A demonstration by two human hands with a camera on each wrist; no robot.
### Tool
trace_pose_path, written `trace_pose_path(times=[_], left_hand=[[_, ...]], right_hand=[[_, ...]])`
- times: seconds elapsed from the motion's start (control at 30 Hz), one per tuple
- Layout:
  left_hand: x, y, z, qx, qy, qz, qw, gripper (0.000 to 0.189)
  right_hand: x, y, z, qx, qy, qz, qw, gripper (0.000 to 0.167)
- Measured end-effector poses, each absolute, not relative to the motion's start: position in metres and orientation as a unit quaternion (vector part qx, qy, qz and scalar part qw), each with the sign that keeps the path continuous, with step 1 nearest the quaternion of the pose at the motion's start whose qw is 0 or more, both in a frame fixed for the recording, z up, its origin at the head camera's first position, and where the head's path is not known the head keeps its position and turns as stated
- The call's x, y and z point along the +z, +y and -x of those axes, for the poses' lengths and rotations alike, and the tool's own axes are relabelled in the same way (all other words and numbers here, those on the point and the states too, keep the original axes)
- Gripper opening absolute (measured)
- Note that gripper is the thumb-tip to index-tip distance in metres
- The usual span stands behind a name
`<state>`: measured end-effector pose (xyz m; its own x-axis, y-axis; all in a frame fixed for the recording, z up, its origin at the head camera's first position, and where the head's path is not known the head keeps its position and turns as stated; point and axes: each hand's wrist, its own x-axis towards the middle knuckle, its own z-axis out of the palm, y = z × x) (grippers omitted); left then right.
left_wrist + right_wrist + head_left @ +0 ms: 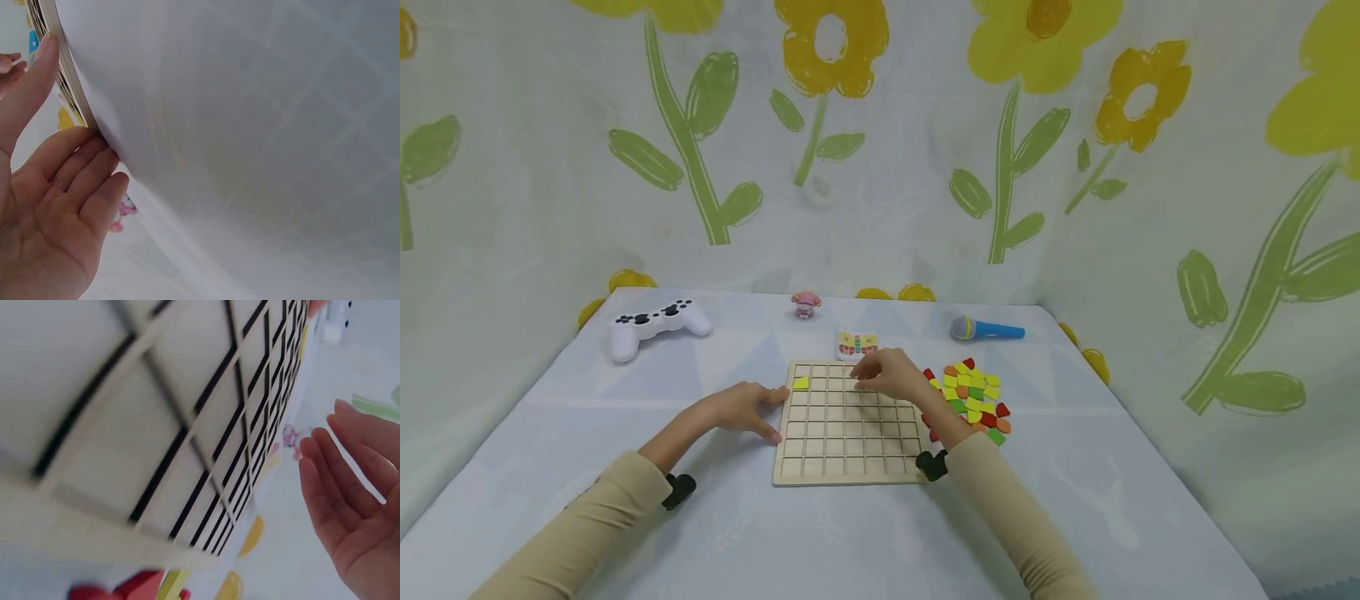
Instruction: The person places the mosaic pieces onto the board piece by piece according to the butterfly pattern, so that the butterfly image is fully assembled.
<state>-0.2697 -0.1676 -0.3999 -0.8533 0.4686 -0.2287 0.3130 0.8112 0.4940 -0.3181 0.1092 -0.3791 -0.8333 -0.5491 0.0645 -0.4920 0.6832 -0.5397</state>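
Tan sleeves (1015,521) are lying closest, one at each lower side, leading to two bare hands at a wooden grid board (850,446) on the white tabletop (775,542). The left hand (741,408) is touching the board's left edge with thumb and fingers spread, seemingly steadying it. One yellow tile (801,383) is sitting in a cell near the board's top-left corner. The right hand (891,373) is hovering over the board's upper part, its fingers curving loosely and, in the right wrist view, showing nothing between them. Loose tiles (974,405) in red, yellow, orange and green are lying just beside the board's right edge, partly hidden by the right forearm. Beyond the far edge, a patterned card (857,343) is sitting.

Trouble could be coming from that forearm: it is crossing close to the tiles, and a low sweep could scatter them. The black wrist camera (932,465) is showing at the near right corner, where a dip could knock the rim. Too firm a leftward-edge push could be sliding the board into the tiles, and either jolt could be shaking the yellow tile from its cell.
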Motion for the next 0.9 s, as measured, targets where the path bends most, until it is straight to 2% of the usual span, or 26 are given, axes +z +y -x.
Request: trace_pose_path(times=[0.33, 0.57, 0.9], left_hand=[[-0.4, -0.167, 0.268, 0.229, 0.936, -0.2, 0.176, 0.086], [-0.4, -0.168, 0.269, 0.229, 0.936, -0.201, 0.176, 0.088], [-0.4, -0.168, 0.27, 0.225, 0.937, -0.202, 0.176, 0.088]], right_hand=[[-0.383, 0.158, 0.298, -0.272, 0.926, 0.255, 0.059, 0.019], [-0.393, 0.189, 0.297, -0.237, 0.941, 0.238, 0.034, 0.018], [-0.397, 0.2, 0.303, -0.14, 0.963, 0.229, 0.024, 0.025]])
